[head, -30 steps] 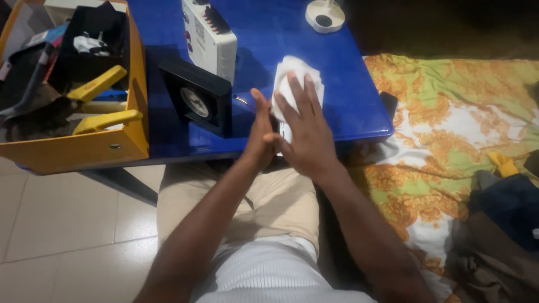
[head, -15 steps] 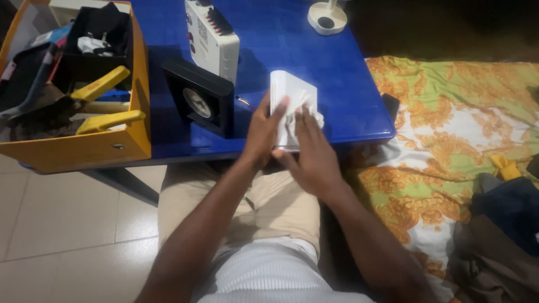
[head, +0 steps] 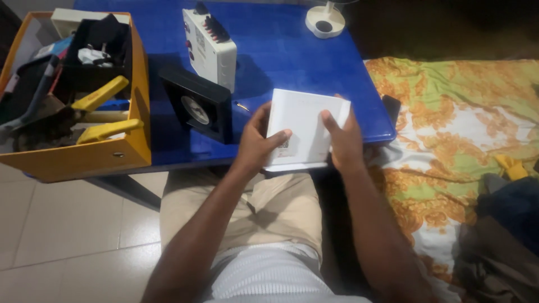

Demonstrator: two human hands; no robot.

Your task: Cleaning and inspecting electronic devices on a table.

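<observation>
White box (head: pixel 306 126) gripped on both sides: left hand (head: pixel 256 145), right hand (head: pixel 343 140). Above bench (head: pixel 292 56) near edge, right of black fan (head: pixel 197 110).

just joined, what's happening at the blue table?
A seated person holds a flat white box in both hands, left hand and right hand gripping its sides, tilted up over the near edge of the blue table. A black square fan and a white device stand to the left, beside a yellow tool bin.
</observation>
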